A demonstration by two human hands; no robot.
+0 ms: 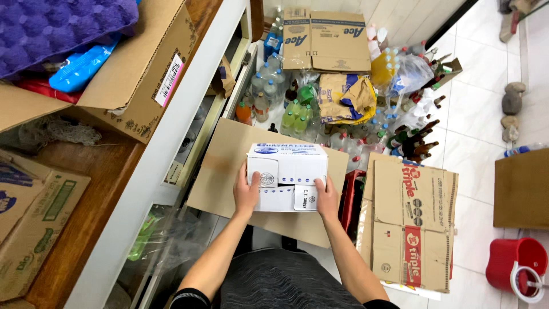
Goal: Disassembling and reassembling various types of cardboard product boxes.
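The small box (287,176) is white with blue print, resting on a plain brown cardboard sheet (229,166); the flattened carton (409,223) is brown with red panels, the bucket (516,264) red, the cushion (51,26) purple and knobbly.

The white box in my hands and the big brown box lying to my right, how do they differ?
The white box is small, with blue print, while the brown box is far larger, with red print. The white box keeps its boxy shape and rests on a plain cardboard sheet; the brown box looks flattened and creased. The left hand and right hand hold the white box; nothing touches the brown one. Both are cardboard.
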